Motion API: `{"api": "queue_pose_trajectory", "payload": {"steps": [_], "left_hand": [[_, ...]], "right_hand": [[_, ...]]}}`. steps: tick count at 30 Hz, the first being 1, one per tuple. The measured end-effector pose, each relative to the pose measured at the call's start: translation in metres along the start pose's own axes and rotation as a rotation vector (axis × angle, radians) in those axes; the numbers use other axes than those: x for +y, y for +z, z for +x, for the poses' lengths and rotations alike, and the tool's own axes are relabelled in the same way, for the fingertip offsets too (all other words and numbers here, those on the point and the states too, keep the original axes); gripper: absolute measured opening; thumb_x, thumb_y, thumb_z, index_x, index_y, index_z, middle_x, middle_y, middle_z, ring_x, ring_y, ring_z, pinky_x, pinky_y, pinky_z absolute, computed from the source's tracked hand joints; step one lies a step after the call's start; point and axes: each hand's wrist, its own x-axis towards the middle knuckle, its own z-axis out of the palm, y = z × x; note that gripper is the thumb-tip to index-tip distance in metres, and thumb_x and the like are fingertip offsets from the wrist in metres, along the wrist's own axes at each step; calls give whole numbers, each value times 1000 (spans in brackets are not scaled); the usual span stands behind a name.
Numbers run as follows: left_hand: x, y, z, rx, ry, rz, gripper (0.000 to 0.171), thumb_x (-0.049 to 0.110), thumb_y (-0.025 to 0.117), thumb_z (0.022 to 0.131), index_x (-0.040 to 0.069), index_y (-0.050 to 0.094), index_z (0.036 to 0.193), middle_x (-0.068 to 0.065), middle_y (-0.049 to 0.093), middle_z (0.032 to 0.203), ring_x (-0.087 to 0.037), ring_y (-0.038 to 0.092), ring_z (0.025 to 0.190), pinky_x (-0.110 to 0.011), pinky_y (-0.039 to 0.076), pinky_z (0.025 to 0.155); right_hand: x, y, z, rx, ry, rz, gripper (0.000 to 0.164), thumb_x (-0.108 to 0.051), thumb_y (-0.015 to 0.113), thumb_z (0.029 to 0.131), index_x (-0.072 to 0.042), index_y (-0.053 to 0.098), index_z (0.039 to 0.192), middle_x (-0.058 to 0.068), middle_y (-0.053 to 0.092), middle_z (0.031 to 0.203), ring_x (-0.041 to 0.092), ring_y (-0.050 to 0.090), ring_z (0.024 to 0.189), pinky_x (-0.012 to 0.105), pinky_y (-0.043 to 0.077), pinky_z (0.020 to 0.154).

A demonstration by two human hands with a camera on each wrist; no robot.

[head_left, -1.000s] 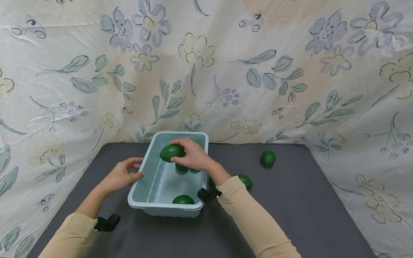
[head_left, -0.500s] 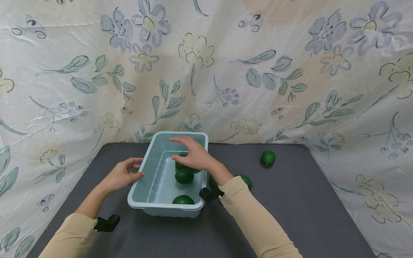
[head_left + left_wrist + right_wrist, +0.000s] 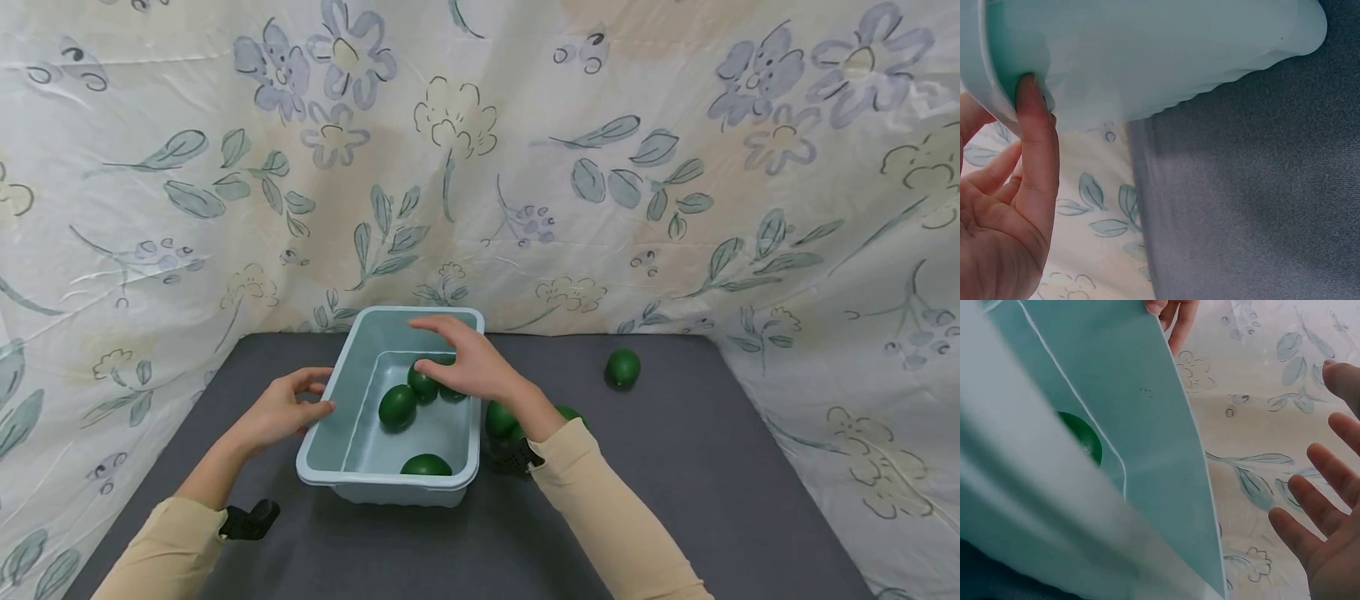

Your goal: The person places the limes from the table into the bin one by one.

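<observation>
A pale blue plastic bin sits on a dark grey tabletop. At its nine o'clock, a person's left hand pinches the rim, fingers clamped on it. At two o'clock, the right hand hovers above the rim, fingers spread apart. Four green fruits lie inside: one near the centre, one at five o'clock, two toward two and three o'clock, partly hidden by that hand. Outside, at three o'clock, more fruits lie just beside the bin, and a lone fruit well apart.
</observation>
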Motion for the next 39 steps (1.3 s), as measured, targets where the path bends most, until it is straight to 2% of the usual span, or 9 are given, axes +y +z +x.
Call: {"api": "queue_pose_trajectory", "payload": {"steps": [7,12,20,31,39], "left_hand": [[1,0,-1,10,-5,5,63,15,62,88,3,30,141,-24,43,120,-22,60,84,-37,54,62],[1,0,-1,17,1,19,63,14,62,87,3,30,141,-24,43,120,-23,60,83,-36,54,62],[0,0,0,15,5,19,63,15,62,87,3,30,141,-25,43,121,-23,61,84,-37,54,62],[-1,0,0,12,7,20,63,15,62,87,4,30,141,-25,43,121,-24,61,85,-37,55,63],[-2,-1,1,8,8,14,63,15,62,87,4,30,140,-25,43,121,-24,61,86,-37,55,63]], "right_hand": [[4,-7,-16,57,-36,-36,47,-27,63,87,-22,48,132,-4,45,136,10,41,126,35,38,100],[9,-14,-33,88,-31,-71,47,-26,65,86,-20,50,130,-4,48,134,10,42,125,35,39,100],[28,-28,-63,136,-23,-83,48,-25,67,85,-24,50,130,-6,48,132,11,44,122,38,41,98],[66,-46,-101,198,46,-103,50,-22,67,85,-22,50,131,-4,47,134,16,47,120,38,42,95],[94,-46,-126,178,140,-76,51,-23,66,86,-21,47,134,0,46,135,20,45,124,40,41,98]]}}
